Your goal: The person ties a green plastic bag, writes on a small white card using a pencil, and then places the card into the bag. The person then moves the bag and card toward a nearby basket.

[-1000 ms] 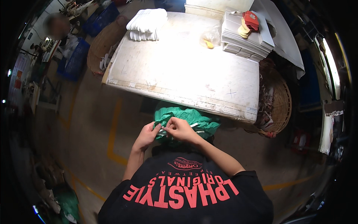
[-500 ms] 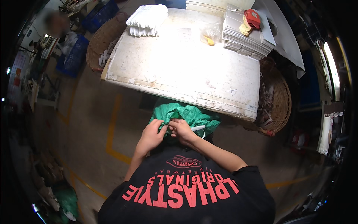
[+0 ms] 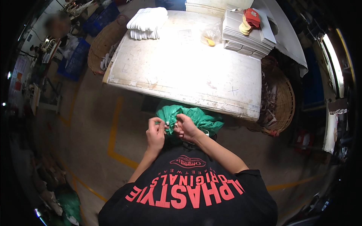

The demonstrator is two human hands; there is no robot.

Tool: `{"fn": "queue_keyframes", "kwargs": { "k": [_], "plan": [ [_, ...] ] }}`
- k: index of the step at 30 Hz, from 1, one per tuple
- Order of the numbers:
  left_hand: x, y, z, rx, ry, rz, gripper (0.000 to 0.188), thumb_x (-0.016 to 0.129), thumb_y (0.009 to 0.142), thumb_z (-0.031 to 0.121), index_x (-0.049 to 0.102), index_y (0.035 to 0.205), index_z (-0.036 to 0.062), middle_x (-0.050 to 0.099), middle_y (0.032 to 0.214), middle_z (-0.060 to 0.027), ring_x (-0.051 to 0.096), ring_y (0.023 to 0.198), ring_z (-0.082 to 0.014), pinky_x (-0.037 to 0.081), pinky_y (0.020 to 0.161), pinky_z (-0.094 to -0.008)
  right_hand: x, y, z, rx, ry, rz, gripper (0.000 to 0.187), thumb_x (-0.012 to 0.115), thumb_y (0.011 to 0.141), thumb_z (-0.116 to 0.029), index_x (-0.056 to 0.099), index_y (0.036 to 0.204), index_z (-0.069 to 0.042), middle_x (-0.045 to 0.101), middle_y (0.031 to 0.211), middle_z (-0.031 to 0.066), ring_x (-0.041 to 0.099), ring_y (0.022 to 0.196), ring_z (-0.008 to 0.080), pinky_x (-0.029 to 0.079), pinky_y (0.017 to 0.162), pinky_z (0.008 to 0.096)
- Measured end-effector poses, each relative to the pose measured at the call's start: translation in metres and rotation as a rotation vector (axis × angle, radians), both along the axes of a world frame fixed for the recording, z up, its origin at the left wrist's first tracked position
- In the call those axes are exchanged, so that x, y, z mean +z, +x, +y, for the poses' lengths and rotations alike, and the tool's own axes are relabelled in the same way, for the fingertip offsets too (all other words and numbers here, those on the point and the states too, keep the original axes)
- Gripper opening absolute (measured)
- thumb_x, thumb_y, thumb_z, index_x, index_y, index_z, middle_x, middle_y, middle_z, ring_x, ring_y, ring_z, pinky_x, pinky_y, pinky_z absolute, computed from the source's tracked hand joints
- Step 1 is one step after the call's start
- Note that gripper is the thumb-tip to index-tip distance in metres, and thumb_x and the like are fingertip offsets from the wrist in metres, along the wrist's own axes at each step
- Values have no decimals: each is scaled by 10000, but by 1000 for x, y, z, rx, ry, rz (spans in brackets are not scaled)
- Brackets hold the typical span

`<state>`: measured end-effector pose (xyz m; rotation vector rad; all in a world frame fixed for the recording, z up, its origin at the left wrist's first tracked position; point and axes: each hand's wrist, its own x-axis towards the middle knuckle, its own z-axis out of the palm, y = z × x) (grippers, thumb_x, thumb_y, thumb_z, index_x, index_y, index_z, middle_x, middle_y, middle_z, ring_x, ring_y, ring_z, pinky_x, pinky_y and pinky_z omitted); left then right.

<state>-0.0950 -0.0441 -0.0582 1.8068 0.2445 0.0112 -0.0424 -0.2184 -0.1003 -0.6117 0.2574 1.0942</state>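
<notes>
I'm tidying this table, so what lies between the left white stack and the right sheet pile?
In the head view, a clear plastic bag with something yellow lies between the white stack and the sheet pile, nearer the pile.

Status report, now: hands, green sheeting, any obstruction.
Left hand and right hand close together at green sheeting. White bit at left fingertips, too small to identify. Sheeting crumpled. White table just beyond; hands unobstructed.

1 grn lap sack (image 3: 205, 118); 2 wicker bskts (image 3: 97, 47) (image 3: 289, 105).
</notes>
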Motion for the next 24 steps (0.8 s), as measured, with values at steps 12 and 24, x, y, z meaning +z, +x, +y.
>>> {"fn": "queue_keyframes", "kwargs": {
  "k": [12,24],
  "plan": [
    [-14,21,5,-5,308,-157,125,753,951,121,733,908,6,758,783,-74,658,608,-100,508,572,-281,19,-4,19,-308,-1190,-1183,363,671,1006,-306,616,871,26,642,810,203,642,736,355,493,686,452],
    [50,76,66,329,-54,-182,157,606,1052,103,669,942,11,639,795,9,553,697,-60,467,639,-230,56,28,-28,-330,-1397,-1185,232,684,941,-176,643,953,53,642,938,237,642,808,404,516,751,467]
  ]
}}
